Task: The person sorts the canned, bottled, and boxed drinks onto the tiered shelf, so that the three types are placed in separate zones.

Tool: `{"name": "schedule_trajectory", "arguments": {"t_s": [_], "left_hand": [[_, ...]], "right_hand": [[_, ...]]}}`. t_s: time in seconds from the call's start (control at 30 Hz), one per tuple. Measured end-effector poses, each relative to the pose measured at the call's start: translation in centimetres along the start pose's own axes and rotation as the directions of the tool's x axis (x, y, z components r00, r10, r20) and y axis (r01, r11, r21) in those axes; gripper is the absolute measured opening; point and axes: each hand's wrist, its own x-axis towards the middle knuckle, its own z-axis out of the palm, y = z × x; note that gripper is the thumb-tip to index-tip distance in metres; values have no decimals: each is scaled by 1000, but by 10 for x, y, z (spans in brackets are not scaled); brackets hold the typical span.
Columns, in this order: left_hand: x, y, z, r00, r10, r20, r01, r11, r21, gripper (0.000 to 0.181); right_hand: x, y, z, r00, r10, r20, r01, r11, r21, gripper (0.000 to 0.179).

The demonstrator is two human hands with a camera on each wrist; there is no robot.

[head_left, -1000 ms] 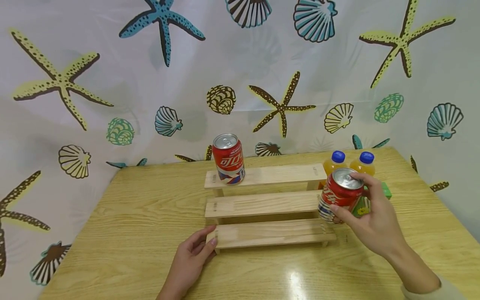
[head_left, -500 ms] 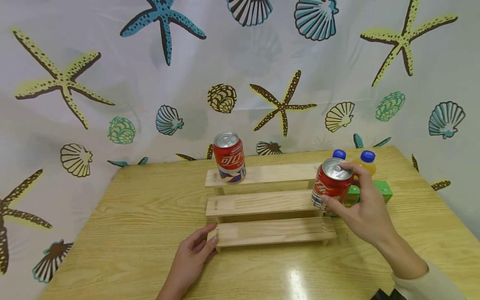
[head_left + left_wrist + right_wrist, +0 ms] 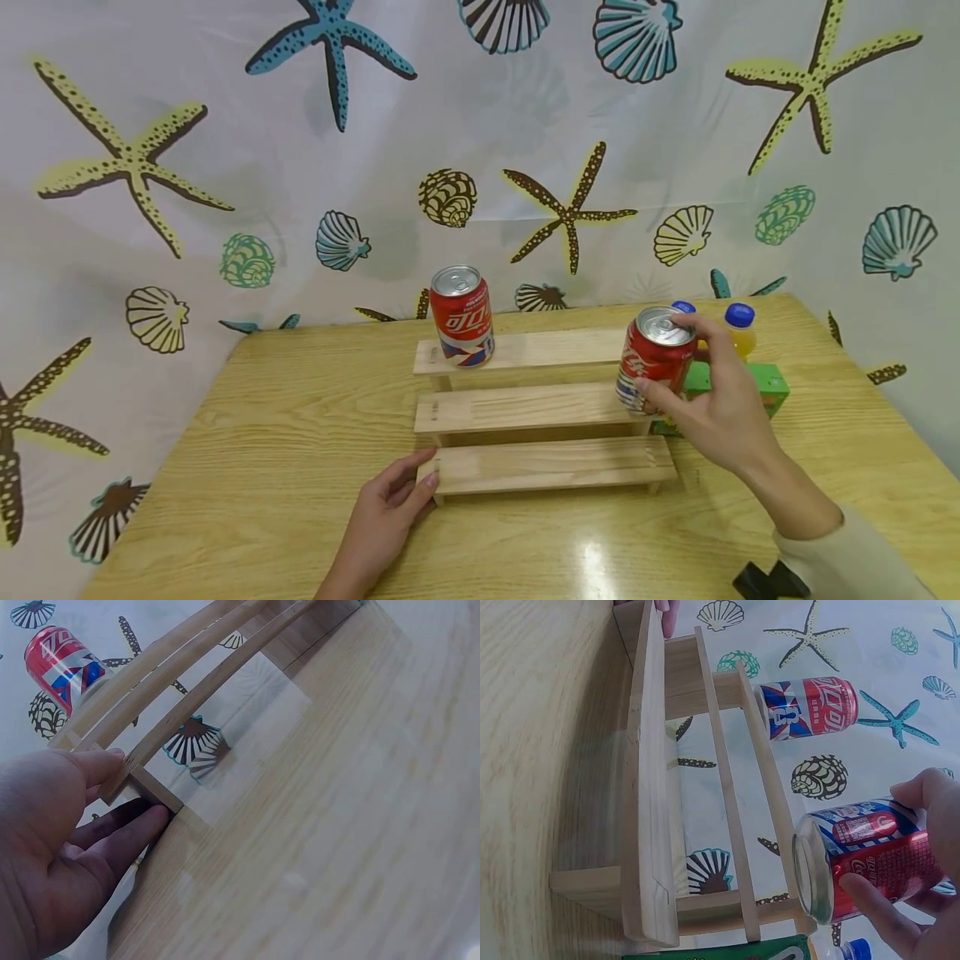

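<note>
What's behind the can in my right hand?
In the head view, the wooden rack's top step runs behind the can, and a blue-capped bottle peeks out. The can and right hand cover the step's right end and most of that bottle.

Standing can [image 3: 462, 325]: 可口 | held can [image 3: 651, 357]: lettering partly hidden, not fully legible

the left hand [image 3: 382, 510] pinches low while the right hand [image 3: 722, 410] grips higher up.
</note>
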Motion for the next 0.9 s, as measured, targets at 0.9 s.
{"name": "schedule_trajectory", "arguments": {"t_s": [0.9], "left_hand": [[-1,1,-1,1000,-6,3,6,1000,2,47]], "right_hand": [[27,-10,6,1000,2,-21,-1,1000,12,71]]}}
